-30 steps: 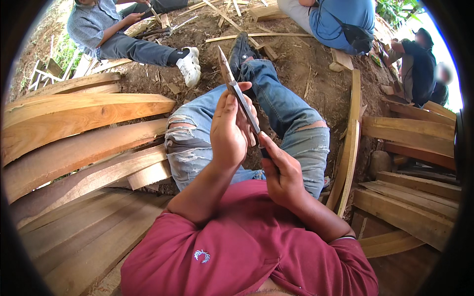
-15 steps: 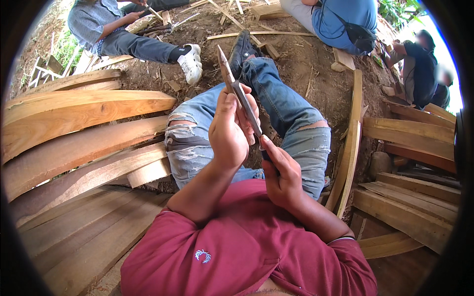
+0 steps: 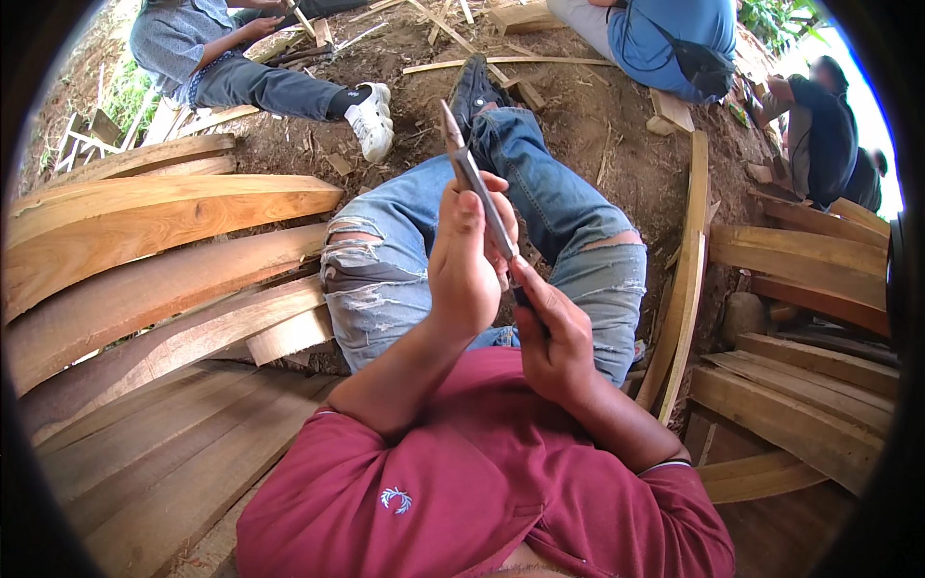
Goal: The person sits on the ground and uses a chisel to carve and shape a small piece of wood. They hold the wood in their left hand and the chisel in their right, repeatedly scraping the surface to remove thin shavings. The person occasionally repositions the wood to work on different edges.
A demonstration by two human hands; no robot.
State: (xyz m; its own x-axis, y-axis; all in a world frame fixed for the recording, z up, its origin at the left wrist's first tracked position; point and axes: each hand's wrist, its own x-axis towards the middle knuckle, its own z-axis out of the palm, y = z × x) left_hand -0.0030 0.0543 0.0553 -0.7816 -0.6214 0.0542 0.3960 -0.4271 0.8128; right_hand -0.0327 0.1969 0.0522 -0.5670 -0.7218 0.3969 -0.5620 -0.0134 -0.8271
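My left hand (image 3: 466, 275) is closed around a slim wooden stick with a pointed end (image 3: 450, 128), which juts out above the fingers, away from me. A knife with a dark grey blade (image 3: 485, 200) lies along the stick, its tip close to the sharpened part. The knife's dark handle is mostly covered by my right hand (image 3: 556, 339), which is closed on it with a finger stretched toward the blade. Both hands are above my lap, between my bent knees. The lower part of the stick is hidden behind the left hand and the blade.
Stacked wooden boards (image 3: 173, 212) flank me on the left, and more timber (image 3: 800, 260) is piled on the right. One long plank (image 3: 686, 289) lies beside my right knee. Several people sit nearby, one in a blue shirt (image 3: 665, 48). Wood scraps litter the dirt ground.
My left hand and the stick have shifted right and slightly toward me. The blade now lies further along the stick, nearer its point. My right hand has moved only slightly.
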